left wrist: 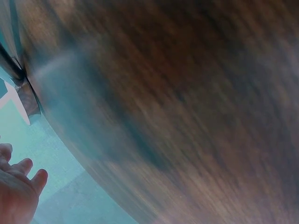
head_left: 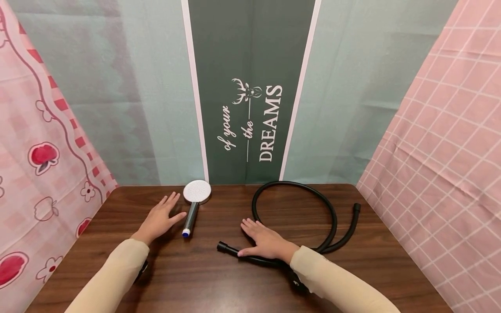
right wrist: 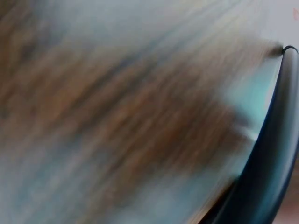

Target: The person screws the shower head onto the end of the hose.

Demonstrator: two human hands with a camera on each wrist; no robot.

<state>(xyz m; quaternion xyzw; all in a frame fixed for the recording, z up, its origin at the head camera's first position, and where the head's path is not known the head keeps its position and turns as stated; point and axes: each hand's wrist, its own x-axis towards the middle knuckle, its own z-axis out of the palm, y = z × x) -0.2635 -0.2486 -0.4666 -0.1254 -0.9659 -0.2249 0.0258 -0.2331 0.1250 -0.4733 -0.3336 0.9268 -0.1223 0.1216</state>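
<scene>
In the head view a shower head (head_left: 197,191) with a round white face lies on the brown wooden table, its dark handle (head_left: 191,216) ending in a blue and white tip. My left hand (head_left: 160,218) is just left of it, fingers spread and holding nothing. A black shower hose (head_left: 334,224) lies in a loop at the right. Over its near part, my right hand (head_left: 268,242) extends palm down with straight fingers. One hose end (head_left: 222,247) sticks out left of that hand. In the left wrist view, my left hand's fingertips (left wrist: 39,179) show at the lower left.
The hose's other end (head_left: 356,208) points away at the far right of the table (head_left: 219,278). A green curtain with white lettering (head_left: 270,124) hangs behind the table. Pink patterned cloths flank it, fruit print (head_left: 44,156) at left and checks (head_left: 442,143) at right.
</scene>
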